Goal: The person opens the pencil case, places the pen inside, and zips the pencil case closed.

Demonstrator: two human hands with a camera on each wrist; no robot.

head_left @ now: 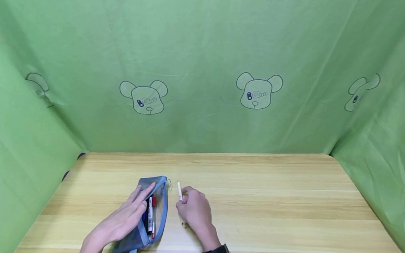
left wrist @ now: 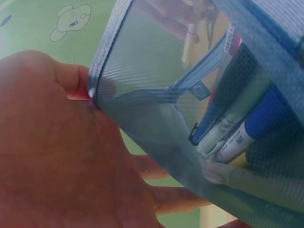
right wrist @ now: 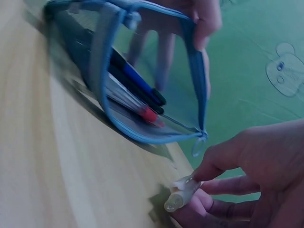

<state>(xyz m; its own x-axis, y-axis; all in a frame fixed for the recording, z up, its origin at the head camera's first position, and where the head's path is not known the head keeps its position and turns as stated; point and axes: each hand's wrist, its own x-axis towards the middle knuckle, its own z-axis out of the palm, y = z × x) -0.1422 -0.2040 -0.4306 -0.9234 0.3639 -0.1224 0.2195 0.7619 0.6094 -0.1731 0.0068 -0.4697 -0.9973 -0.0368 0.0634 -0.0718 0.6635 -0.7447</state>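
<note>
A blue mesh pencil case (head_left: 123, 244) lies on the left part of the table with its zipped mouth gaping to the right. My left hand (head_left: 125, 219) holds its upper edge, the thumb on one side of the mesh and straight fingers on the other (left wrist: 61, 137). Inside are several pens, among them a white-barrelled marker (head_left: 150, 216), a red-capped pen (right wrist: 148, 114) and a blue-capped marker (left wrist: 261, 114). Just right of the case, my right hand (head_left: 195, 210) pinches a slim white pen (head_left: 179, 190) between thumb and fingers; the palm hides its middle.
The wood-grain table (head_left: 270, 209) stretches away to the right. Green cloth (head_left: 208, 36) printed with bear heads stands behind it and along both sides. A small ring (head_left: 169, 184) hangs from the zip end at the case's far corner.
</note>
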